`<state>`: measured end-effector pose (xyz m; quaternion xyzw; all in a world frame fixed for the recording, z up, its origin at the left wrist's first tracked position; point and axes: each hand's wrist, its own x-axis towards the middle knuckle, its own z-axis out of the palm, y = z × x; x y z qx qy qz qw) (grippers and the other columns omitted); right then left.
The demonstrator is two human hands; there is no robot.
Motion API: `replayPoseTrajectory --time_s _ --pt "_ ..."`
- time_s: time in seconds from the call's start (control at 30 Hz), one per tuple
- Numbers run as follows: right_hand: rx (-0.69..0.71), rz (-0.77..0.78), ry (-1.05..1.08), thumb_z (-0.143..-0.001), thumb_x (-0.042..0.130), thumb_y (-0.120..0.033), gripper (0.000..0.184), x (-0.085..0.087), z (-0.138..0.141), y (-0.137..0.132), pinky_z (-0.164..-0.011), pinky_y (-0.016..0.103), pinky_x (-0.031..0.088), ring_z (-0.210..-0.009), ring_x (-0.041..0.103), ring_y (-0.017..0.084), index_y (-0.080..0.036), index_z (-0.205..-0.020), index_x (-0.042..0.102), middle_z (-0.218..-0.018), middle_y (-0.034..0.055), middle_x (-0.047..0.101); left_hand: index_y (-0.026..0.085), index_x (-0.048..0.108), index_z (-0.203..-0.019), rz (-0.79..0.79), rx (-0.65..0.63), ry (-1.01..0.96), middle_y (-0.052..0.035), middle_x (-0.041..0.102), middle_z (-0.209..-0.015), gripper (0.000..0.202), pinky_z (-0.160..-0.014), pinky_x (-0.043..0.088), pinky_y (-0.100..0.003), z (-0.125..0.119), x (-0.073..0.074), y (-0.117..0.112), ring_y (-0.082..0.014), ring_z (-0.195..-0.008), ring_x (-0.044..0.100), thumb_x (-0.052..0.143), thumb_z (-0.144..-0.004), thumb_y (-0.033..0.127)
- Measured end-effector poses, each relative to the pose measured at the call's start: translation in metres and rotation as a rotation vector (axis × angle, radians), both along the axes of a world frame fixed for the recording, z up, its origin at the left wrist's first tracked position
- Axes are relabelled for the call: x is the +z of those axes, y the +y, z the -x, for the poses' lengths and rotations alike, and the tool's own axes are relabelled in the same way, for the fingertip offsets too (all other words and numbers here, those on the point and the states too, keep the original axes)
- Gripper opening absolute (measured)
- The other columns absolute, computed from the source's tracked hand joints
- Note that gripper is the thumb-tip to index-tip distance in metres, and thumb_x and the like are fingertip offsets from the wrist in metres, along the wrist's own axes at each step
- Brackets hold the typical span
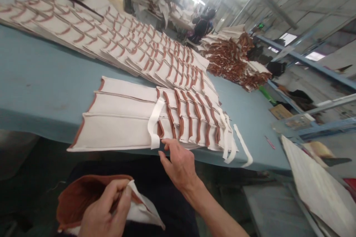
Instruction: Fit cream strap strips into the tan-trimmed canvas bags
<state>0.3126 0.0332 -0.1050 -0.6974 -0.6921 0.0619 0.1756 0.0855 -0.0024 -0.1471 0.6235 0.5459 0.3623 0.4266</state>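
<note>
My left hand is closed, thumb against fingers, on the edge of a sewn fabric piece with a brown lining and white outside, held low in front of my lap. My right hand is at the table's front edge, thumb and forefinger apart, with nothing visible between them. Its fingertips are close by the lower end of a white strip. That strip lies across a row of overlapping cream fabric panels with brown edges. More white strips hang over the row's right end.
Behind the row, a long spread of similar brown-edged pieces covers the blue-green table. Piled pieces stand at its far end. One loose strip and a small pink tool lie to the right. A person sits farther back.
</note>
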Motion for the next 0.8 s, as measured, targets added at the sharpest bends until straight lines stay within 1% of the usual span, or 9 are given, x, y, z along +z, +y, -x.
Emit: replayPoseTrajectory --time_s 0.1,0.17,0.23,0.3,0.33,0.4,0.47,0.6,0.8 --pt "0.059 -0.016 -0.083 -0.098 0.068 -0.012 0.041 -0.005 -0.003 0.008 -0.082 0.031 0.056 -0.101 0.077 0.025 -0.019 -0.139 0.072 -0.111 0.0105 0.079 0.031 0.075 -0.092 -0.025 -0.020 -0.012 0.0025 0.082 -0.070 0.031 -0.057 0.058 -0.023 -0.005 -0.002 0.012 -0.0213 -0.058 0.079 0.060 -0.104 0.055" --pt "0.107 -0.023 -0.119 -0.102 0.066 -0.013 0.041 -0.007 -0.005 0.013 -0.081 0.030 0.054 -0.100 0.076 0.024 -0.022 -0.141 0.072 -0.110 0.0098 0.079 0.030 0.073 -0.093 -0.029 -0.001 -0.005 0.0029 0.081 -0.069 0.029 -0.059 0.058 -0.024 -0.011 -0.001 0.016 -0.0210 -0.058 0.079 0.059 -0.104 0.054" --pt "0.157 -0.029 -0.134 -0.105 0.063 -0.014 0.033 -0.010 -0.010 0.019 -0.079 0.030 0.052 -0.099 0.076 0.023 -0.023 -0.133 0.077 -0.107 0.0085 0.080 0.030 0.074 -0.102 0.008 0.033 0.026 0.0003 0.086 -0.081 0.027 -0.066 0.061 -0.025 -0.016 0.001 0.020 -0.0236 -0.071 0.084 0.060 -0.103 0.053" --pt "0.204 -0.032 -0.129 -0.105 0.062 -0.013 0.028 -0.013 -0.015 0.024 -0.077 0.029 0.051 -0.098 0.077 0.022 -0.024 -0.123 0.080 -0.105 0.0070 0.081 0.028 0.075 -0.115 0.060 0.030 0.053 -0.0024 0.088 -0.090 0.033 -0.069 0.062 -0.027 -0.020 0.005 0.025 -0.0265 -0.083 0.086 0.062 -0.100 0.055" --pt "0.225 -0.034 -0.120 -0.105 0.063 -0.012 0.026 -0.014 -0.017 0.027 -0.076 0.029 0.050 -0.096 0.077 0.021 -0.024 -0.119 0.081 -0.104 0.0061 0.081 0.027 0.075 -0.120 0.083 0.021 0.055 -0.0027 0.087 -0.088 0.039 -0.067 0.062 -0.027 -0.022 0.008 0.029 -0.0269 -0.083 0.086 0.061 -0.099 0.056" --pt "0.257 -0.039 -0.089 -0.103 0.066 -0.013 0.023 -0.017 -0.021 0.029 -0.074 0.028 0.049 -0.094 0.077 0.020 -0.025 -0.116 0.081 -0.103 0.0050 0.082 0.023 0.077 -0.124 0.114 -0.007 0.036 -0.0015 0.083 -0.078 0.049 -0.059 0.059 -0.028 -0.027 0.015 0.039 -0.0260 -0.071 0.081 0.059 -0.097 0.059" --pt "0.271 -0.048 -0.045 -0.106 0.065 -0.017 0.019 -0.017 -0.022 0.030 -0.074 0.028 0.048 -0.092 0.077 0.019 -0.024 -0.113 0.081 -0.102 0.0051 0.083 0.020 0.080 -0.121 0.143 -0.012 0.003 -0.0010 0.079 -0.070 0.054 -0.056 0.056 -0.030 -0.034 0.022 0.050 -0.0247 -0.061 0.075 0.058 -0.093 0.060" --pt "0.270 -0.056 0.078 -0.112 0.056 -0.024 0.023 -0.010 -0.021 0.029 -0.077 0.028 0.048 -0.091 0.076 0.018 -0.022 -0.104 0.077 -0.101 0.0068 0.082 0.017 0.084 -0.104 0.187 -0.024 -0.039 -0.0051 0.081 -0.072 0.056 -0.059 0.056 -0.032 -0.050 0.031 0.068 -0.0241 -0.060 0.070 0.058 -0.084 0.061" --pt "0.239 -0.016 0.269 -0.110 0.045 -0.024 0.037 0.006 -0.020 0.031 -0.069 0.030 0.038 -0.069 0.061 0.015 -0.022 -0.075 0.057 -0.075 0.0012 0.067 0.017 0.081 -0.096 0.215 -0.002 -0.026 -0.0036 0.077 -0.064 0.053 -0.049 0.046 -0.028 -0.062 0.035 0.076 -0.0198 -0.052 0.061 0.059 -0.087 0.064"
